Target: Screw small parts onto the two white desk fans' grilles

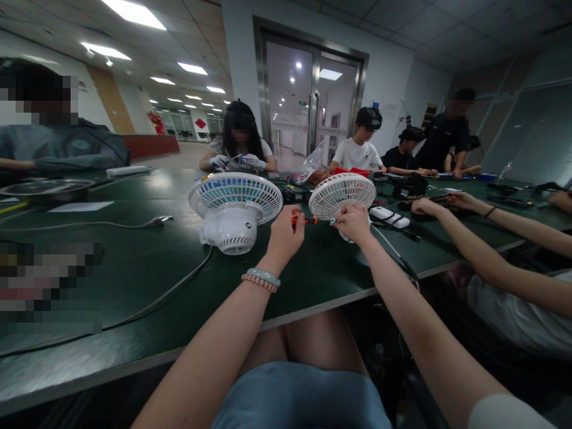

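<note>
My left hand (287, 233), with bracelets at its wrist, is closed around a small orange-and-black tool (308, 220); its exact kind is hidden by the fingers. Between the thumb and fingers of my right hand (354, 221) is a small light-blue piece (333, 221), too small to name. Just left of my left hand, a larger white electric fan (232, 226) lies with its grille tilted up and its motor housing toward me. Behind my right hand stands a smaller white fan (342, 192), its lower part partly covered by the hand.
A white power strip-like box (389, 217) with dark cable lies right of the small fan. A grey cord (179, 280) runs left across the green table (147, 250), and a plug (161, 221) lies farther back. Beside me on the right, a co-worker's hands (424, 207) handle dark parts.
</note>
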Available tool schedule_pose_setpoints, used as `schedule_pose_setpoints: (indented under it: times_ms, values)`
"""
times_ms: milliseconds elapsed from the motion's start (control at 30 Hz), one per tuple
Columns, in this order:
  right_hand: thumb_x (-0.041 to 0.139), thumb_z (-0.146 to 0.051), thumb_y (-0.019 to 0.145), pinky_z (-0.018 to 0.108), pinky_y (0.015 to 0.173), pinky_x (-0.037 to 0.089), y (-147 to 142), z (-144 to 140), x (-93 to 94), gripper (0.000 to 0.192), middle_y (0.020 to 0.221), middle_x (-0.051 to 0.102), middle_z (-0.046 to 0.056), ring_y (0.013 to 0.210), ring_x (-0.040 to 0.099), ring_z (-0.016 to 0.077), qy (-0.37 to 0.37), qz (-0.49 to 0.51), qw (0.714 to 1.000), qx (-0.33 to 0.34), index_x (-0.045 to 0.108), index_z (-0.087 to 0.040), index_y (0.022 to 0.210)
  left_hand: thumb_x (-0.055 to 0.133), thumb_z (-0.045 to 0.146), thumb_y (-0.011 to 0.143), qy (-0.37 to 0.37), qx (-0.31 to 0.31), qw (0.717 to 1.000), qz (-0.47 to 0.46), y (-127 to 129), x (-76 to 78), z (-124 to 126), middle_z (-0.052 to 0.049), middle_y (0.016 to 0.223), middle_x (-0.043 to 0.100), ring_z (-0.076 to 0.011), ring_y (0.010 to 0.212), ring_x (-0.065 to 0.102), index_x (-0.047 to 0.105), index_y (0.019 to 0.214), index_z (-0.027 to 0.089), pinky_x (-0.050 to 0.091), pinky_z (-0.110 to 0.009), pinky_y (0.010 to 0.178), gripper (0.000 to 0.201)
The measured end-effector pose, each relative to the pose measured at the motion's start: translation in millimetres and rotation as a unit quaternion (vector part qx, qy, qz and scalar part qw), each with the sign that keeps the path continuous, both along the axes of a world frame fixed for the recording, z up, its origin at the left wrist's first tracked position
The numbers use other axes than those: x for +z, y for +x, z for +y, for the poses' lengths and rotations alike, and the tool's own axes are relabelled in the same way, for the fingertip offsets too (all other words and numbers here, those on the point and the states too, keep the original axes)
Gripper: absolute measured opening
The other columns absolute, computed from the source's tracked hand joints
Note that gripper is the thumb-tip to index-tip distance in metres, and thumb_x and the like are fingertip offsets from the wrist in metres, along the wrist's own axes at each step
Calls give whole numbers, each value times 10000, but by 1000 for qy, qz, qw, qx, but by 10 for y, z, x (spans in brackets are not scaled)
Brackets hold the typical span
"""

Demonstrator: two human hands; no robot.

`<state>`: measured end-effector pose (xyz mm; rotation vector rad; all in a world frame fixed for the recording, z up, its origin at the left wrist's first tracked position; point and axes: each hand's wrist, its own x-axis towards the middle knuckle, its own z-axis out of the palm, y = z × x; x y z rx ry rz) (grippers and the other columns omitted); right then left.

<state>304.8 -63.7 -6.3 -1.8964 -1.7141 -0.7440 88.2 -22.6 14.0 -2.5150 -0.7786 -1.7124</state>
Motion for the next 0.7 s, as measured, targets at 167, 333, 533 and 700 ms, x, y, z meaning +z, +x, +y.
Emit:
schedule_pose_setpoints:
  times_ms: [167, 333, 533, 700]
  values:
    - [582, -484, 750, 381, 780, 253, 16, 7, -3, 243, 935, 567, 56, 958, 377, 245, -23, -10, 1000, -8, 717, -304, 841, 430, 275, 845, -8, -2, 1000, 13, 11, -7, 0, -73, 878, 591, -180, 826, 582, 500, 950, 159, 463, -321, 749, 172]
    - [586, -470, 754, 376, 770, 252, 30, 10, 4, 229, 943, 568, 48, 953, 379, 243, -36, -17, 999, -5, 716, -304, 842, 433, 268, 846, -12, -7, 1000, 20, 7, -10, 8, -72, 889, 594, -178, 837, 580, 499, 953, 158, 463, -323, 762, 167]
    - [600, -454, 748, 373, 760, 254, 37, -10, 21, 207, 955, 566, 48, 951, 381, 246, -50, -19, 999, 0, 715, -316, 850, 427, 272, 848, -6, -9, 1000, 21, 4, -17, 13, -71, 884, 593, -180, 836, 581, 501, 947, 163, 463, -328, 762, 165]
    - [589, -446, 761, 374, 752, 255, 62, -3, 16, 202, 956, 568, 50, 945, 382, 246, -54, -27, 998, 3, 715, -310, 841, 433, 276, 842, -20, -10, 1000, 17, 3, -25, 22, -63, 854, 597, -177, 801, 583, 509, 935, 168, 466, -323, 733, 162]
